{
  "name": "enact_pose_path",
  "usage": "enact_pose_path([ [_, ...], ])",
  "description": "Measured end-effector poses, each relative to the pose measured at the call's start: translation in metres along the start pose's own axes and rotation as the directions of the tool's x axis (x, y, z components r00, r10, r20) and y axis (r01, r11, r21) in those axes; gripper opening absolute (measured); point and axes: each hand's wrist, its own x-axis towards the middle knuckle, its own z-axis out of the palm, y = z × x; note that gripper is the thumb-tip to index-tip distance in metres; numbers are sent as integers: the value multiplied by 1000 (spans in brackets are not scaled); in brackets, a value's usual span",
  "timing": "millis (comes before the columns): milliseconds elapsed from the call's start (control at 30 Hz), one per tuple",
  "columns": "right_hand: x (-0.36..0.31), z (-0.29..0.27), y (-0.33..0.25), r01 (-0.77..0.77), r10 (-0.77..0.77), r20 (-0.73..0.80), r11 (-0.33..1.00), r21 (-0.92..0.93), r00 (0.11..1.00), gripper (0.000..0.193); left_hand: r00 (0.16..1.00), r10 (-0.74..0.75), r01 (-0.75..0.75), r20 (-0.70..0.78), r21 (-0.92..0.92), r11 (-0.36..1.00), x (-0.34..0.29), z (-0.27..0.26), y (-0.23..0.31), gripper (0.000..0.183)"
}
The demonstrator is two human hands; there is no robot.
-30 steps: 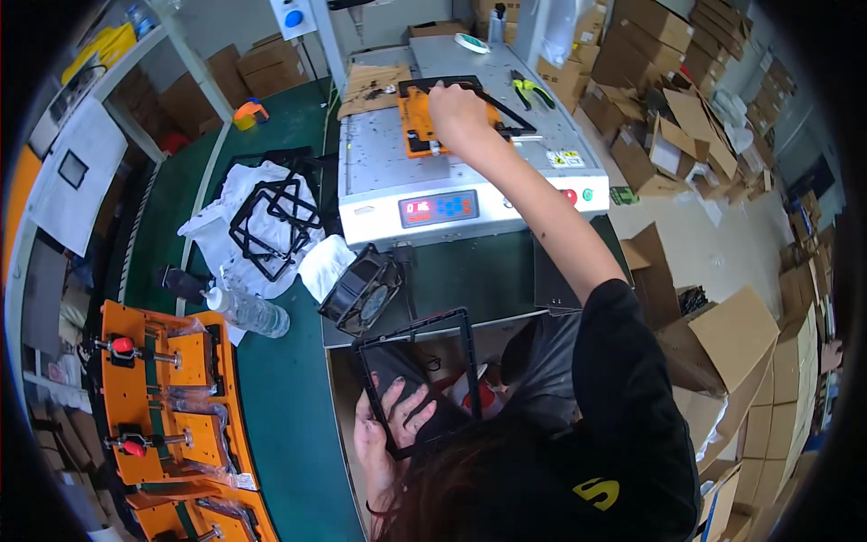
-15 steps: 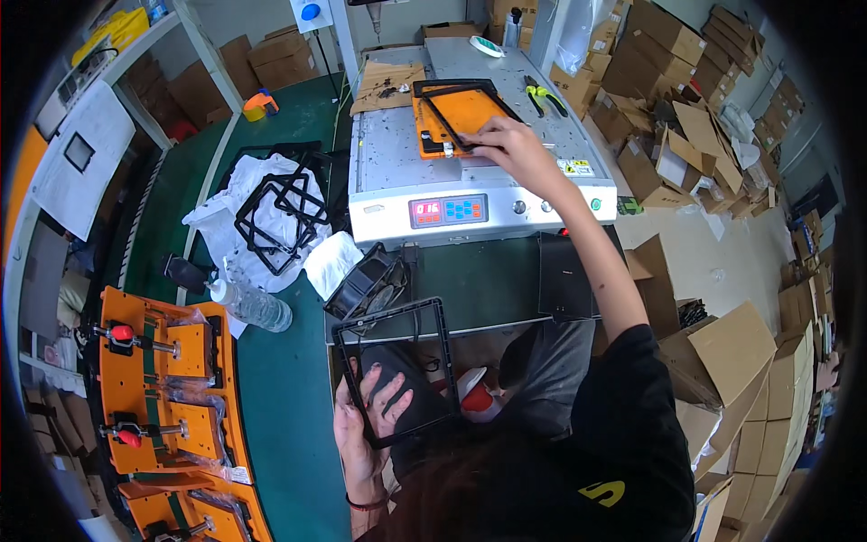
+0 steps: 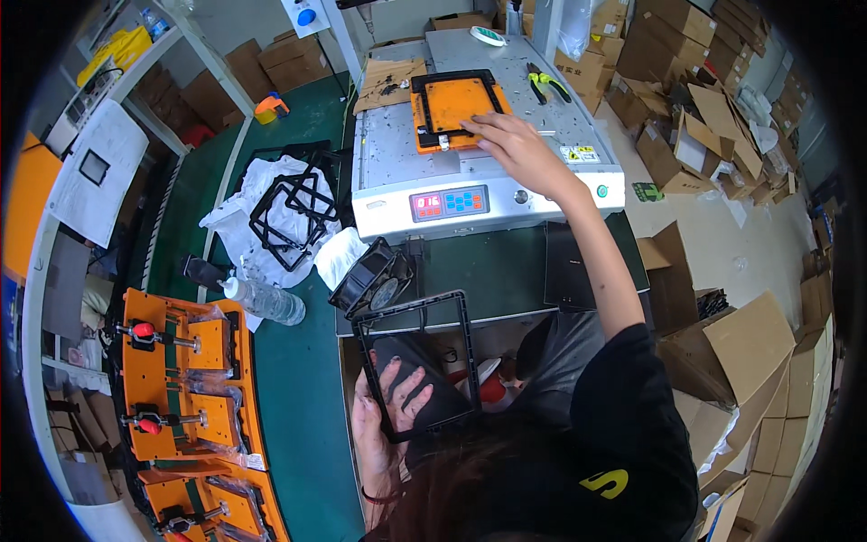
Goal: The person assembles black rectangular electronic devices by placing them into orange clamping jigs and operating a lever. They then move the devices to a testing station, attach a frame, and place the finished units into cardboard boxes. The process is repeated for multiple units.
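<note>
My left hand [image 3: 384, 420] grips a thin black rectangular frame [image 3: 472, 361] by its left side, fingers showing through the opening, above my lap. My right arm reaches out to an orange plate [image 3: 452, 104] on top of a silver bench machine [image 3: 388, 167]. On that plate a second black frame [image 3: 492, 88] lies roughly in line with its edges. My right hand [image 3: 519, 154] rests over the near right part of the plate and frame, fingers stretched out and apart. Its fingertips touch down near the frame's near side; the thumb is hidden.
Left of the machine, several black frames [image 3: 289, 221] lie on white cloth [image 3: 226, 217]. Nearby are a small fan [image 3: 375, 275], a clear bottle [image 3: 271, 303] and orange clamp fixtures [image 3: 149, 379]. Green-handled cutters [image 3: 548, 86] lie on the machine. Cardboard boxes [image 3: 722, 348] stand at right.
The black frame on the orange plate was skewed and pinched by my right hand; now it lies aligned, and those fingers have spread. My left hand still holds its frame. The whole view has shifted slightly.
</note>
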Motion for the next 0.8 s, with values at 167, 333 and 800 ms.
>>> enact_pose_path([
  [167, -79, -42, 24, -289, 284, -238, 957, 16, 929, 38, 1000, -8, 8, 7, -50, 999, 7, 0, -1, 60],
  [333, -146, -38, 40, -478, 402, -287, 831, -283, 869, 43, 990, -21, 50, 139, -205, 977, 22, -2, -14, 49],
  [800, -145, -38, -5, -522, 425, -407, 837, -164, 809, 37, 998, -37, 53, 52, -333, 942, 25, 16, -19, 57],
])
